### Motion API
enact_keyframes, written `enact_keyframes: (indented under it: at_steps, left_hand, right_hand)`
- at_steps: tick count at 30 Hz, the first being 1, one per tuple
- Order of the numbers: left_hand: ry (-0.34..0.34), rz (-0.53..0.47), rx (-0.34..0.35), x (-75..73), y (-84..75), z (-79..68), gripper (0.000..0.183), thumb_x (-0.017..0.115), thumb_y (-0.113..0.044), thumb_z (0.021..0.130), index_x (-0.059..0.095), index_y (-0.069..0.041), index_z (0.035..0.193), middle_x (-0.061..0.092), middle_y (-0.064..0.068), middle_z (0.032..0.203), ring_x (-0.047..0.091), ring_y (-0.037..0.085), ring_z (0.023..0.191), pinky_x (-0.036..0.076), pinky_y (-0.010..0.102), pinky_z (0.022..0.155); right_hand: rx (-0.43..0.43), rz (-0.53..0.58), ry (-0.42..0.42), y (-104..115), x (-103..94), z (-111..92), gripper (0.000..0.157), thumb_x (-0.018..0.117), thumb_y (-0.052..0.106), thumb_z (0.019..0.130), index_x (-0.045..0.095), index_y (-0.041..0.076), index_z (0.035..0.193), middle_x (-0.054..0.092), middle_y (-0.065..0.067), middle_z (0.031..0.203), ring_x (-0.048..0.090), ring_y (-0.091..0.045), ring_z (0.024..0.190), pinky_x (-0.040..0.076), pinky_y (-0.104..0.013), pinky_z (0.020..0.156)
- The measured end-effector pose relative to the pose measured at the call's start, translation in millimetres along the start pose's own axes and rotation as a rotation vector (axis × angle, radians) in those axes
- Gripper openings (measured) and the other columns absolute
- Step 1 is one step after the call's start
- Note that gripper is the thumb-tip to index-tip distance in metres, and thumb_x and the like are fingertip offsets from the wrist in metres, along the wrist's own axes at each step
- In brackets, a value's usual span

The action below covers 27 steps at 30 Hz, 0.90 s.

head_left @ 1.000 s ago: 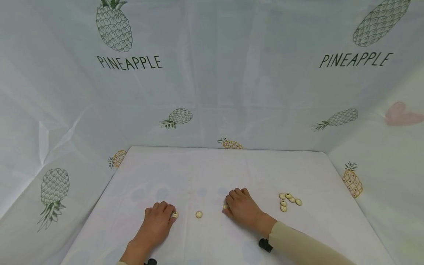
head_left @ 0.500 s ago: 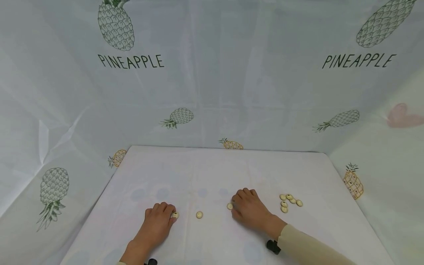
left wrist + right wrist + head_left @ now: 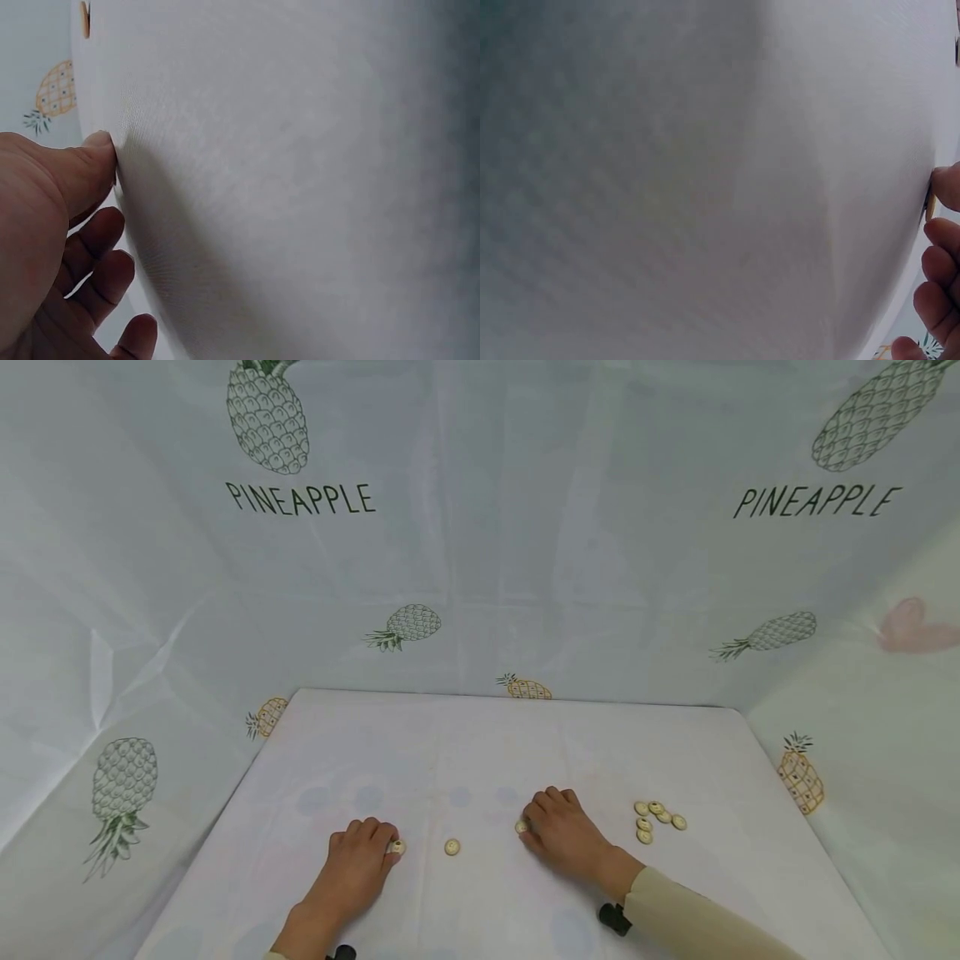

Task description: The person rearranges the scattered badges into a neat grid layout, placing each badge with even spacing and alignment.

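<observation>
Button (image 3: 521, 827) seemingly partly behind fingers (image 3: 534, 813)

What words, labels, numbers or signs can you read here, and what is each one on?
"PINEAPPLE": on the pale hanging sheet behind the table, below the upper-left pineapple drawing.
"PINEAPPLE": again on that sheet, below the upper-right pineapple drawing.
Dark marks on the small round pieces: too small to read, so I can't tell whether they are letters.

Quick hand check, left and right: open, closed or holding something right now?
Left hand: closed, pinching a pale button.
Right hand: closed, pinching another pale button.
</observation>
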<state>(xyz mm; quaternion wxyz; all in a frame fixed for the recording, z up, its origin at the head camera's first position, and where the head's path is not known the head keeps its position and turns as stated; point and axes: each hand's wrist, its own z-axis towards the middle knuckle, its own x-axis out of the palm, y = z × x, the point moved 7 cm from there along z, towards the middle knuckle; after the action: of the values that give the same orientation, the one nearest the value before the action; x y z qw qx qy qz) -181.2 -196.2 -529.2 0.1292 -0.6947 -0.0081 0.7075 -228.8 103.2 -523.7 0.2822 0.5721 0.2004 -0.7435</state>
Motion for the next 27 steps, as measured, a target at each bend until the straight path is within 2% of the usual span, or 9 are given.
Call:
enact_keyframes:
  at_steps: [6, 15, 27]
  left_hand:
    - [-0.023, 0.011, 0.014, -2.2, -0.2, 0.0, 0.026, 0.083, -0.028, 0.092, 0.067, -0.017, 0.11, 0.06, -0.004, 0.103, 0.054, 0.018, 0.099, 0.044, 0.048, 0.087]
    - [-0.049, 0.015, 0.043, -4.8, -2.7, -0.1, 0.024, 0.085, -0.026, 0.091, 0.068, -0.019, 0.107, 0.061, -0.005, 0.101, 0.054, 0.017, 0.098, 0.045, 0.048, 0.089]
    - [-0.067, 0.048, 0.106, -3.6, -5.7, -2.2, 0.024, 0.082, -0.027, 0.093, 0.065, -0.018, 0.106, 0.057, -0.006, 0.098, 0.049, 0.016, 0.093, 0.044, 0.047, 0.087]
  right_hand:
    - [-0.008, -0.002, -0.003, -0.6, -1.2, 0.7, 0.027, 0.079, 0.041, 0.096, 0.068, 0.017, 0.103, 0.062, 0.004, 0.099, 0.05, -0.015, 0.092, 0.042, -0.038, 0.086]
    - [-0.035, 0.02, -0.02, 0.6, -2.8, 4.1, 0.024, 0.083, 0.037, 0.092, 0.071, 0.017, 0.1, 0.064, 0.005, 0.097, 0.051, -0.014, 0.092, 0.043, -0.038, 0.087]
    - [-0.077, -0.037, -0.065, 1.6, -4.8, 4.3, 0.025, 0.082, 0.038, 0.089, 0.067, 0.018, 0.094, 0.061, 0.005, 0.093, 0.051, -0.015, 0.09, 0.042, -0.04, 0.087]
